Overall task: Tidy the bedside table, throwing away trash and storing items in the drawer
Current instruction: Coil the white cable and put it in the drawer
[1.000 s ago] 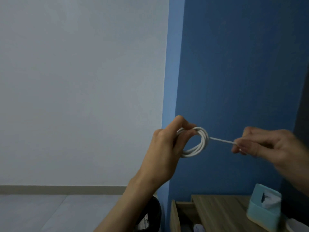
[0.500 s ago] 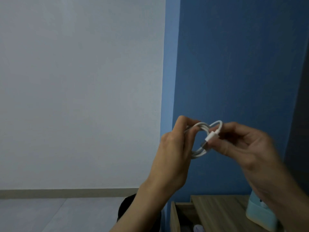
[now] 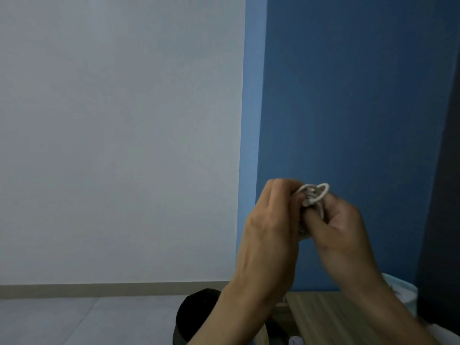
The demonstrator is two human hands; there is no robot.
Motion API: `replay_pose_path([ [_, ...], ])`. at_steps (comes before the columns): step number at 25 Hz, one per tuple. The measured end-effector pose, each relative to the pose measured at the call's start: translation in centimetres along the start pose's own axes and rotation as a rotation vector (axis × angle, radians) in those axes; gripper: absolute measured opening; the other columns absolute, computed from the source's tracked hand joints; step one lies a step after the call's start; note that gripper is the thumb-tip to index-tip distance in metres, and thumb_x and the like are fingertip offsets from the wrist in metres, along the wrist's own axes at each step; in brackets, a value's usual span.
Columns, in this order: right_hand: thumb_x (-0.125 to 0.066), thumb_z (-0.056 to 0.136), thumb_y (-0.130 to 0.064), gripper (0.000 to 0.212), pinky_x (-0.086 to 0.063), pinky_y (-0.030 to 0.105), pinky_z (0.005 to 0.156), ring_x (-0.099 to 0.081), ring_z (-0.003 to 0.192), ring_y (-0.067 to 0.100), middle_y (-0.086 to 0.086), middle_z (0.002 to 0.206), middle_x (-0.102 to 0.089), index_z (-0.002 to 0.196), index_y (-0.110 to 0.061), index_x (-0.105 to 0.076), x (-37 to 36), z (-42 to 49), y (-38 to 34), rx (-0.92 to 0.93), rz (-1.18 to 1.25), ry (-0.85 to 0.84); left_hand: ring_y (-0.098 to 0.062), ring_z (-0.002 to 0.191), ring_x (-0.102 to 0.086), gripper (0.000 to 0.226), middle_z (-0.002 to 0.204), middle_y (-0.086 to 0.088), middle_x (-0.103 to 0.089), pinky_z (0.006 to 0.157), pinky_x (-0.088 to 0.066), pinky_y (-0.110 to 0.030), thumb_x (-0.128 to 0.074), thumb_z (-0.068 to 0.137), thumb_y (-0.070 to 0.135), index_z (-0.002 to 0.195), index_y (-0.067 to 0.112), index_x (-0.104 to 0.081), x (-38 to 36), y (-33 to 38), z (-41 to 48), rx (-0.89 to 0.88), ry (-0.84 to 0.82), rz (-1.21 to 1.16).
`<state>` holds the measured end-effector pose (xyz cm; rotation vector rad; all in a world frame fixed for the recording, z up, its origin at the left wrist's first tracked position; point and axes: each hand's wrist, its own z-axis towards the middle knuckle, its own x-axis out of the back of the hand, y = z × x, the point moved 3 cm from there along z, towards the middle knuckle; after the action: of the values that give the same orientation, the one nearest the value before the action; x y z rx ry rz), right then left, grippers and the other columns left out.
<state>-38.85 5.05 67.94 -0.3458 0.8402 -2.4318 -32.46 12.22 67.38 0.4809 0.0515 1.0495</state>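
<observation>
A white cable (image 3: 314, 195), wound into a small coil, is held up in front of the blue wall by both hands. My left hand (image 3: 270, 235) grips the coil from the left, fingers curled around it. My right hand (image 3: 336, 232) presses against it from the right, fingers on the coil and its loose end. Most of the coil is hidden between the fingers. The wooden bedside table (image 3: 323, 317) lies below at the lower right, partly covered by my forearms.
A light teal tissue box (image 3: 400, 290) stands on the table's right side behind my right arm. A black bin (image 3: 196, 312) sits on the floor left of the table. A dark vertical panel (image 3: 443, 220) fills the right edge.
My right hand, which held the cable's end stretched out to the right, has come in to the coil and now presses against my left hand. Both hands sit a little lower.
</observation>
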Motion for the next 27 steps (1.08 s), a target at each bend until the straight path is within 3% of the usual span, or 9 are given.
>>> replay_pose_path([
  [2,-0.056,0.078,-0.011,0.025,-0.043,0.005,0.050,-0.058,0.052,-0.006,-0.018,0.054,-0.064,0.062,-0.027,-0.067,0.3,-0.3,-0.1,0.016,0.008,0.011,-0.004,0.079,-0.058,0.018,0.093,0.004,-0.061,0.064,-0.045,-0.006,-0.032,0.093,0.035,0.098,0.032,-0.049,0.1,-0.1,0.0,-0.004,-0.007,0.026],
  [5,-0.059,0.078,-0.002,0.025,-0.049,0.014,0.054,-0.062,0.058,0.003,-0.004,0.059,-0.067,0.066,-0.021,-0.070,0.6,-0.4,0.5,-0.086,0.174,-0.055,-0.007,0.081,-0.059,0.027,0.095,0.002,-0.061,0.067,-0.049,-0.019,-0.034,0.095,0.028,0.112,0.030,-0.054,0.1,-0.1,-0.1,-0.084,-0.015,0.059],
  [7,-0.068,0.071,-0.009,0.007,-0.050,0.017,0.055,-0.062,0.061,0.007,0.000,0.061,-0.065,0.068,-0.015,-0.069,0.7,-0.6,0.8,-0.173,0.348,-0.170,-0.009,0.076,-0.058,0.028,0.090,0.000,-0.059,0.064,-0.048,-0.023,-0.036,0.095,0.024,0.112,0.026,-0.058,0.2,-0.2,-0.1,-0.107,-0.001,0.076],
  [10,-0.072,0.063,-0.037,0.034,-0.054,0.022,0.066,-0.064,0.075,0.015,0.006,0.077,-0.068,0.082,-0.009,-0.071,0.8,-0.8,1.0,-0.214,0.559,-0.324,-0.011,0.074,-0.057,0.028,0.087,-0.003,-0.059,0.063,-0.047,-0.022,-0.038,0.095,0.021,0.109,0.020,-0.062,0.4,-0.5,-0.1,-0.087,0.035,0.065],
  [13,-0.059,0.073,-0.034,0.034,-0.056,0.026,0.072,-0.069,0.085,0.018,0.009,0.088,-0.074,0.086,-0.006,-0.074,0.8,-0.8,1.7,-0.323,0.731,-0.296,-0.012,0.077,-0.060,0.026,0.088,-0.004,-0.061,0.067,-0.050,-0.025,-0.038,0.094,0.019,0.106,0.022,-0.061,0.8,-0.6,-0.1,-0.066,0.083,0.013],
  [16,-0.063,0.067,-0.024,0.024,-0.054,0.018,0.069,-0.070,0.081,0.011,0.002,0.084,-0.076,0.084,-0.015,-0.076,0.2,-0.6,2.2,-0.255,0.594,-0.254,-0.014,0.077,-0.063,0.024,0.087,-0.004,-0.063,0.067,-0.052,-0.032,-0.038,0.094,0.018,0.102,0.030,-0.058,0.9,-0.6,0.0,-0.014,0.121,-0.065],
  [21,-0.078,0.054,-0.046,0.039,-0.052,0.015,0.064,-0.067,0.071,0.006,-0.002,0.073,-0.073,0.080,-0.017,-0.074,-0.3,-0.1,2.3,-0.104,0.382,-0.160,-0.012,0.071,-0.059,0.025,0.081,-0.003,-0.063,0.061,-0.049,-0.027,-0.038,0.092,0.018,0.099,0.030,-0.059,0.7,-0.7,-0.2,-0.005,0.137,-0.093],
  [25,-0.067,0.071,-0.015,0.005,-0.049,0.011,0.058,-0.062,0.057,0.003,-0.003,0.063,-0.071,0.070,-0.019,-0.070,0.6,-0.2,2.2,-0.098,0.105,-0.119,0.006,0.061,-0.051,0.027,0.076,0.013,-0.060,0.058,-0.040,-0.013,-0.041,0.093,0.011,0.100,0.025,-0.063,1.3,-2.0,0.1,0.059,0.177,-0.123],
  [27,-0.065,0.077,-0.004,0.026,-0.049,0.011,0.058,-0.063,0.057,0.007,-0.007,0.064,-0.070,0.068,-0.028,-0.067,2.1,0.0,2.5,-0.054,-0.178,-0.087,0.010,0.057,-0.050,0.028,0.074,0.021,-0.057,0.058,-0.036,-0.005,-0.042,0.093,0.010,0.102,0.021,-0.066,2.0,-2.9,0.3,0.096,0.188,-0.127],
])
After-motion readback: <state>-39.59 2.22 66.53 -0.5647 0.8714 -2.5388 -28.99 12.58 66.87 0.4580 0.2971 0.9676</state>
